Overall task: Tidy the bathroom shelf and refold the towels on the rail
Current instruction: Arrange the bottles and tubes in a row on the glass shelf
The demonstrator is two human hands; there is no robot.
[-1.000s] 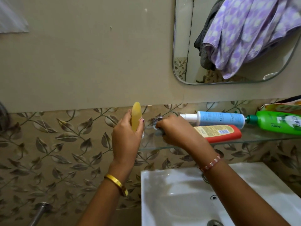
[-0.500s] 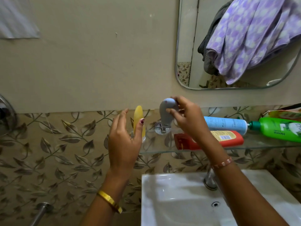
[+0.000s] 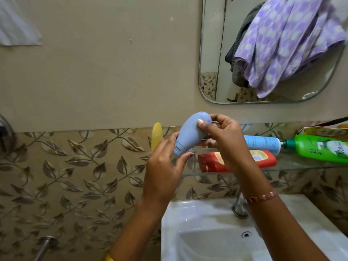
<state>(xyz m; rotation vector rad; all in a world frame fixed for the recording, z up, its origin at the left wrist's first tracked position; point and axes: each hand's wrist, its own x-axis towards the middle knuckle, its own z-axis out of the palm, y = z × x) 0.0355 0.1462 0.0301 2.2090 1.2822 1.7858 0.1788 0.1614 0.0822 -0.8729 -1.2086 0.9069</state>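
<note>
My right hand (image 3: 224, 140) grips a pale blue bottle (image 3: 190, 133) by its rounded base, holding it tilted above the left end of the glass shelf (image 3: 301, 163). My left hand (image 3: 165, 164) touches the bottle's cap end with thumb and fingers. A yellow bottle (image 3: 156, 136) stands upright on the shelf behind my left hand. A red bottle (image 3: 209, 162), a light blue tube (image 3: 263, 143) and a green Henna bottle (image 3: 320, 148) lie on their sides on the shelf. A purple patterned towel (image 3: 293, 44) over a grey one (image 3: 239, 59) shows in the mirror.
A white washbasin (image 3: 197, 223) with a metal tap (image 3: 238, 208) sits below the shelf. The mirror (image 3: 209, 53) hangs on the beige wall above it. An orange packet (image 3: 325, 130) lies behind the green bottle. A metal pipe (image 3: 45, 245) sticks out at the lower left.
My right hand lifted the pale blue bottle off the shelf and tilted it. My left hand let go of the yellow bottle and moved right to the blue bottle's cap.
</note>
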